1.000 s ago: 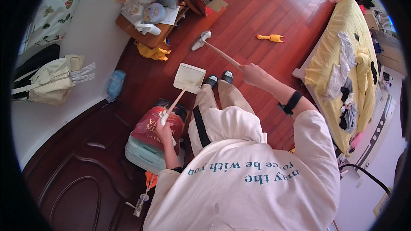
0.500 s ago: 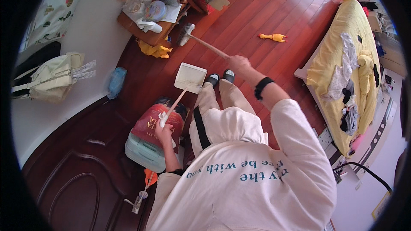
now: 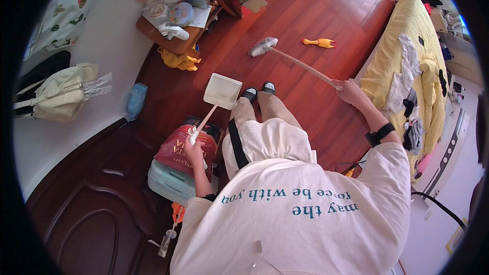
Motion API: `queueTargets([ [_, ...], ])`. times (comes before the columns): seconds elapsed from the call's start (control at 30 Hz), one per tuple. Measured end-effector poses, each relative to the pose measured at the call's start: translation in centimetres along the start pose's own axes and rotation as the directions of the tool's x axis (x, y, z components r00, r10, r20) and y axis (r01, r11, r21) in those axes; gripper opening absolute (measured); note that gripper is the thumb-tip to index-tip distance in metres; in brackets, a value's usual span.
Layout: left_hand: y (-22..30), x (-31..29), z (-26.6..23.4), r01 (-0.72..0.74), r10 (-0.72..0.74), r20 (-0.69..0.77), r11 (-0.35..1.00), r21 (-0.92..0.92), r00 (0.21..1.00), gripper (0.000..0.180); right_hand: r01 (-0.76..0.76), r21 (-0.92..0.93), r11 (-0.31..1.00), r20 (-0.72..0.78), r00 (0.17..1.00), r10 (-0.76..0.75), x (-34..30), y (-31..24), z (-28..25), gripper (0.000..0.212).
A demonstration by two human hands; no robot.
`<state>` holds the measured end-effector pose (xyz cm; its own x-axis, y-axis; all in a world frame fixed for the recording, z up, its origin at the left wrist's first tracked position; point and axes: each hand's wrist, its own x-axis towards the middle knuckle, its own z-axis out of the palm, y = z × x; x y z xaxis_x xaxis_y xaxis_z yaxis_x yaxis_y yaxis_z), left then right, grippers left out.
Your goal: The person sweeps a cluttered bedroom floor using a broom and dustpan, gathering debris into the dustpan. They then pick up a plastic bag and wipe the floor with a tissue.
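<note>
My left hand (image 3: 194, 152) is wrapped round the handle of a white dustpan (image 3: 222, 89), whose pan lies on the floor just left of my feet. Out to the right, my right hand (image 3: 351, 93) grips the end of a broom (image 3: 303, 66) by its long pale handle. The broom's grey-white head (image 3: 263, 47) is near the floor ahead of my feet, smeared by motion. A yellow rubber chicken toy (image 3: 319, 43) lies on the floor to the right of the broom head.
A red bag (image 3: 186, 145) rests on a pale blue suitcase (image 3: 168, 179) by my left arm. At the far left stands a cluttered wooden table (image 3: 175, 45), a yellow cloth (image 3: 178, 60) below it. Along the right runs a bed (image 3: 395, 30) with yellow bedding and clothes.
My right hand has swung right, drawing the broom head away from the table side toward the rubber chicken. My left hand and the dustpan have stayed nearly in place.
</note>
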<state>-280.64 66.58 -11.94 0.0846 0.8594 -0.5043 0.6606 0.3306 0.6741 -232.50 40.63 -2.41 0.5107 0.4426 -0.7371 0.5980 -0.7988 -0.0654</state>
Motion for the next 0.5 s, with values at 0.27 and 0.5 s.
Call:
queueTargets([
  [0.27,1.6,-0.1,-0.4,0.034,-0.036,0.061,0.999,0.019,0.998,0.046,-0.195,0.446,0.873,0.071,0.981,0.183,3.2,-5.3,1.0,0.036],
  [0.5,1.3,0.5,-0.1,0.006,-0.006,0.095,1.000,-0.004,0.995,0.046,-0.137,0.350,0.927,0.186,0.980,0.075,1.3,-9.0,7.9,0.026],
])
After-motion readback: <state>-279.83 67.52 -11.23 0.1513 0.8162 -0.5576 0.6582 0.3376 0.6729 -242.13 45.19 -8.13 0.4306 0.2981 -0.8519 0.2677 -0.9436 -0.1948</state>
